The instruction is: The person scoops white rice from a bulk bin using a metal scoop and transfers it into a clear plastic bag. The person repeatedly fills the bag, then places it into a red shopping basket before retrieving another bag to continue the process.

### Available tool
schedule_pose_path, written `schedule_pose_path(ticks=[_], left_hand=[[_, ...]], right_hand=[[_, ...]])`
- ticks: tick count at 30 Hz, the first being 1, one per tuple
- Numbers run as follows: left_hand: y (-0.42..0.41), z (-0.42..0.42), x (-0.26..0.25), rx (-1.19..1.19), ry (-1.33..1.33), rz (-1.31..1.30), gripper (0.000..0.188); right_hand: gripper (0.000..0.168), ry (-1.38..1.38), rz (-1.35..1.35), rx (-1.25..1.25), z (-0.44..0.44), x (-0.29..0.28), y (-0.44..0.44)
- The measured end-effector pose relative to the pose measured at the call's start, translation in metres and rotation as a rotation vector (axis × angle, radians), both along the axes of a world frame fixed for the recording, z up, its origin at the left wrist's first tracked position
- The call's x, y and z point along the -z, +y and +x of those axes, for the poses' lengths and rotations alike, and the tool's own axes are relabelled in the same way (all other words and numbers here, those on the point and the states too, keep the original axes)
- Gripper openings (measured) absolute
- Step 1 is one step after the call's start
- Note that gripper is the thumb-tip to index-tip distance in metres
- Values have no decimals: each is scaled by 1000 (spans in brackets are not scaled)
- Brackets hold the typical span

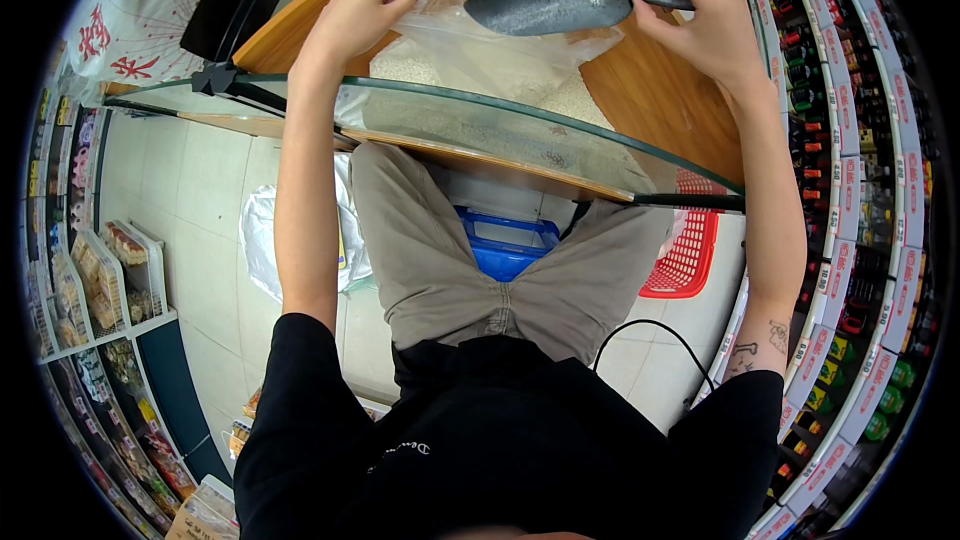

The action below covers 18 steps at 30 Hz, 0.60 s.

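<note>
My left hand (367,11) pinches the rim of a clear plastic bag (480,52), which hangs down inside a wooden bin (652,90). Between the fingers of my right hand (694,15) is the handle of a metal scoop (559,0). The scoop's blade lies over the bag's mouth, tilted with its tip towards the left. Pale grains (574,101), seemingly rice, cover the bottom of the bin beneath the bag. How much the bag contains is hard to tell through the plastic.
A glass panel (510,109) edges the bin's near side, below my forearms. Bottle shelves (840,202) rise close on the right. A blue plastic stool (510,240) stands between my legs, with a red basket (686,255) to its right. Packaged food (97,277) fills shelves at left.
</note>
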<state>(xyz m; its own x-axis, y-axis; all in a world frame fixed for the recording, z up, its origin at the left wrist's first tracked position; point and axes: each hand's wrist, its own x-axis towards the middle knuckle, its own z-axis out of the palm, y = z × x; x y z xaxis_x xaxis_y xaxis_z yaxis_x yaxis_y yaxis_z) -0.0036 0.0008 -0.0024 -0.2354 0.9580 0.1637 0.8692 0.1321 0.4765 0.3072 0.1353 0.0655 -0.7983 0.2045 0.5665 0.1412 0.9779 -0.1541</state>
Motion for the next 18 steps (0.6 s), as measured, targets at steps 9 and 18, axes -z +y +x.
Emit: schedule_pose_path(ticks=[9,18], left_hand=[[0,1,2,8,-3,10,25],[-1,3,-3,19,-26,18,25]], right_hand=[[10,-395,-151,-27,-6,15,-11],[18,-925,10,126,-9,67,-7]])
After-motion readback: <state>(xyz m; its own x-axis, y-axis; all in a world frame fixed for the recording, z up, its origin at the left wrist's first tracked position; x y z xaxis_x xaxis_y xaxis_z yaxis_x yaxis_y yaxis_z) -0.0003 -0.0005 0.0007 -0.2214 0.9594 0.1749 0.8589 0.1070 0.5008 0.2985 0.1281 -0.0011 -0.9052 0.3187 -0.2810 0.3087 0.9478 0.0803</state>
